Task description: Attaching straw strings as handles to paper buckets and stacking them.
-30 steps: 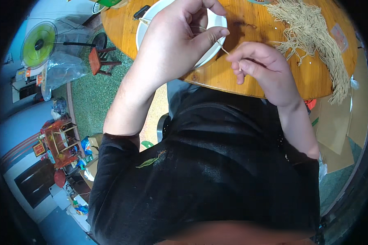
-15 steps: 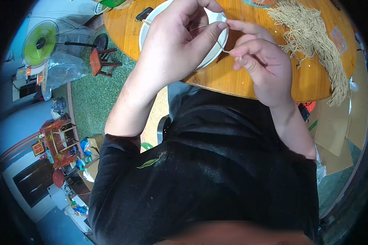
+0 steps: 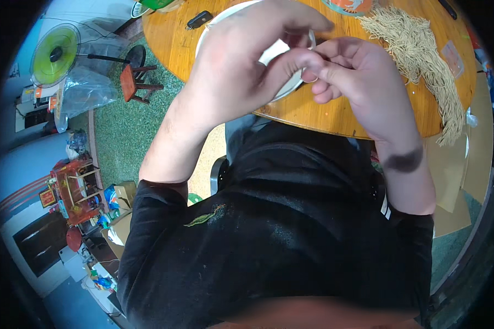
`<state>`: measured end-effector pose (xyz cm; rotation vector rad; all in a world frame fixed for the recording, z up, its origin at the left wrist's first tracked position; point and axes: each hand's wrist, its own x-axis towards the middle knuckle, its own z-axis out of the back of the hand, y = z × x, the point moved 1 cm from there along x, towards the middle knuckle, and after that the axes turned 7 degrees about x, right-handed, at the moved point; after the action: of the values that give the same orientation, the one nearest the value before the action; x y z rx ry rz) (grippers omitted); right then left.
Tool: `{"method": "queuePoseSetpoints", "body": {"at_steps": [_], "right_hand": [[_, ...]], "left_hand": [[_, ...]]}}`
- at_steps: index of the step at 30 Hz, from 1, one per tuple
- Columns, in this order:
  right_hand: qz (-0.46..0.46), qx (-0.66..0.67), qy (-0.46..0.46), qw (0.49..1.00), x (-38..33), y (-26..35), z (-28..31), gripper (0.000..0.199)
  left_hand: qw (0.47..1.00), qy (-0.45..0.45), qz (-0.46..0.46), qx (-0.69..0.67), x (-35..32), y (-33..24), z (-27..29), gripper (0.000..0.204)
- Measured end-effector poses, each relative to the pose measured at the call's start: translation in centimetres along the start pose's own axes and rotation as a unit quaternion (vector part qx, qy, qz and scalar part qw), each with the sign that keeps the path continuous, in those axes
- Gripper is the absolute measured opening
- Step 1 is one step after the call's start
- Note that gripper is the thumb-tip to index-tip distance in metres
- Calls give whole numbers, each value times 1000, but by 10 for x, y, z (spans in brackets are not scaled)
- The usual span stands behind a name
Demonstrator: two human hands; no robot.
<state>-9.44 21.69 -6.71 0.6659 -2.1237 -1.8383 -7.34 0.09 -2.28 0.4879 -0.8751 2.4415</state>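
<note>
Above the table's near edge, my two hands meet over a white basin [image 3: 280,90], which they partly cover. My left hand [image 3: 230,66] is curled, its thumb tip pressed against the fingers of my right hand [image 3: 368,82]. Between the fingertips shows a bit of thin beige cord [image 3: 311,80]; most of it is hidden in the fingers. The right thumb and forefinger pinch together on it. To the right lies a heap of loose beige cords [image 3: 428,60], hanging toward the table's right edge.
The round wooden table [image 3: 324,118] has a black key fob [image 3: 200,20] at its far left and a round printed container [image 3: 348,5] at the far side. A small wooden stool [image 3: 134,85] and a green fan [image 3: 55,54] stand left. Flattened cardboard [image 3: 450,170] lies right.
My right hand has moved inward and up against the left thumb. The stretch of cord that ran between the hands has shortened to a small bit at the fingertips.
</note>
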Motion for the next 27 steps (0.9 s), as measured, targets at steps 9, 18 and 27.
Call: {"method": "queuePoseSetpoints", "body": {"at_steps": [9, 18, 27], "right_hand": [[-24, -46, 103, 993, -1, 16, 8, 22], [-38, 9, 140, 989, -12, 3, 9, 17], [-9, 122, 111, 986, -21, -19, 23, 22]], "left_hand": [[950, -76, -302, 15, 23, 10, -18, 27], [957, -71, -273, 69, 16, 7, -19, 20], [993, 104, -41, -37, -28, -5, -13, 25]]}}
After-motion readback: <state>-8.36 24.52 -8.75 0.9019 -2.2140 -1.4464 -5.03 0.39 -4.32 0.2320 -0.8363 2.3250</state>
